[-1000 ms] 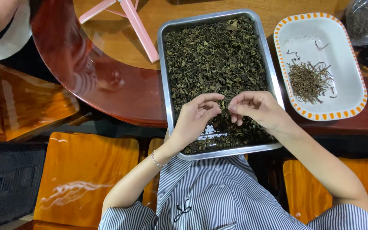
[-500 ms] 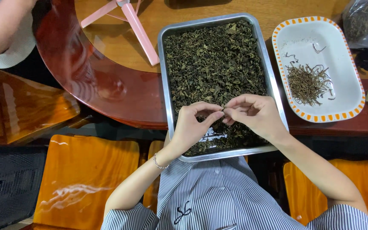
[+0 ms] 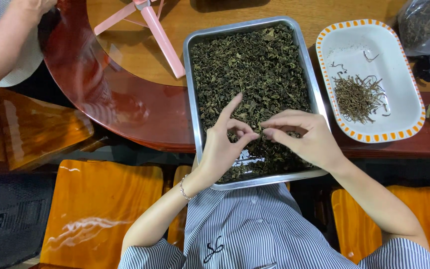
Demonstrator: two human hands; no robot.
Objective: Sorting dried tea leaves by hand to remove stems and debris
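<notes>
Sorting dried leaves in steel tray: left hand and right hand pinching one stem together; next, stem dish likely.

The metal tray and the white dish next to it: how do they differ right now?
The metal tray is a grey rectangle, packed almost wall to wall with dark green dried leaves; the white dish has an orange-dashed rim and holds only a small heap of thin brown stems, most of its floor bare. The left hand and right hand work over the tray; none is at the dish. Both sit on the wooden table.
</notes>
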